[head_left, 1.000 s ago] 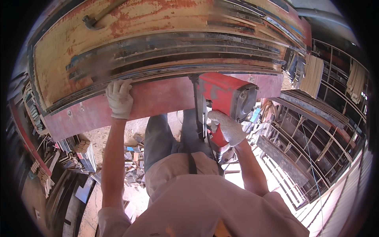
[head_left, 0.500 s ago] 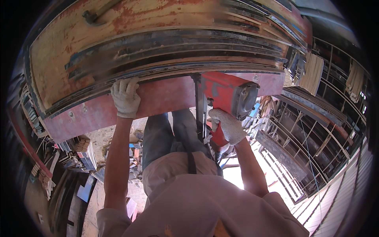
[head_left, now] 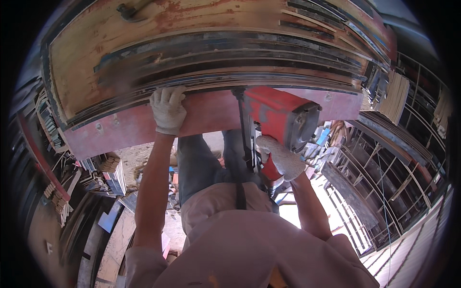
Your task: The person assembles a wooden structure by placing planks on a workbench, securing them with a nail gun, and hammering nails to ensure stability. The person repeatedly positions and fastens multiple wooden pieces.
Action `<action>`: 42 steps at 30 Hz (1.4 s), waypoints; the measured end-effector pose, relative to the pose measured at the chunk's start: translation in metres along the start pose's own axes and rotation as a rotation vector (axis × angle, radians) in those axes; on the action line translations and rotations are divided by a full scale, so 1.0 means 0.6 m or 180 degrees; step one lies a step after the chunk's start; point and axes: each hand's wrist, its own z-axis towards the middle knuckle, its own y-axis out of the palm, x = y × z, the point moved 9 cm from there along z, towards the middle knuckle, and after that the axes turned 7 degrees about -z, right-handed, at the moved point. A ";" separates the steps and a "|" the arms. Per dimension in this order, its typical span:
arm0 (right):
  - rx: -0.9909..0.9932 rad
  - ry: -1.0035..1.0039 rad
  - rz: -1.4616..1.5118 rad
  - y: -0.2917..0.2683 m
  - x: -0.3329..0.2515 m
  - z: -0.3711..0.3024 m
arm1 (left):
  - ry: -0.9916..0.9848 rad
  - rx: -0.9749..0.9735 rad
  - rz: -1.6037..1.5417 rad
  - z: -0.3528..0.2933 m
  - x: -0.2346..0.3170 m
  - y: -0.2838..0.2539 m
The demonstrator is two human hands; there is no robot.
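My left hand (head_left: 168, 110), in a pale work glove, has its fingers curled over the upper edge of a long reddish board (head_left: 211, 113). This board stands along the near side of the workbench. In my gloved right hand (head_left: 283, 161) is the handle of a red nail gun (head_left: 273, 106). The gun's dark nose end and narrow magazine are against the board, right of my left hand. Whether the nose presses on the wood cannot be made out. Long dark-edged wooden strips (head_left: 230, 55) lie in rows on the bench just beyond both hands.
A hammer (head_left: 128, 13) lies at the bench's far left. Stacked wood strips (head_left: 394, 98) stand to the right, near a metal rack (head_left: 384, 177) holding boards. Offcuts (head_left: 110, 175) are piled at lower left. A thin hose or cord (head_left: 382, 187) hangs at right.
The whole view has shifted, so the bench sits further right and higher. Relative to the board, the nail gun has moved slightly left. My left hand keeps its hold on the board.
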 end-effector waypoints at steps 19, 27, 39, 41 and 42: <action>0.0199 -0.0160 -0.0360 0.169 -0.053 -0.031 | 0.0186 -0.0137 -0.0013 -0.028 -0.136 -0.135; 0.0279 0.0124 0.0239 0.299 -0.041 0.001 | 0.0195 0.0085 0.0192 -0.070 -0.282 -0.230; 0.0123 0.0102 -0.0464 0.324 -0.057 0.000 | 0.0263 0.0099 0.0089 -0.071 -0.277 -0.226; 0.0047 0.0172 -0.0300 0.323 -0.051 -0.001 | 0.0235 0.0069 0.0075 -0.069 -0.278 -0.226; -0.0019 0.0240 -0.0049 0.318 -0.039 0.001 | 0.0221 0.0054 0.0071 -0.068 -0.278 -0.227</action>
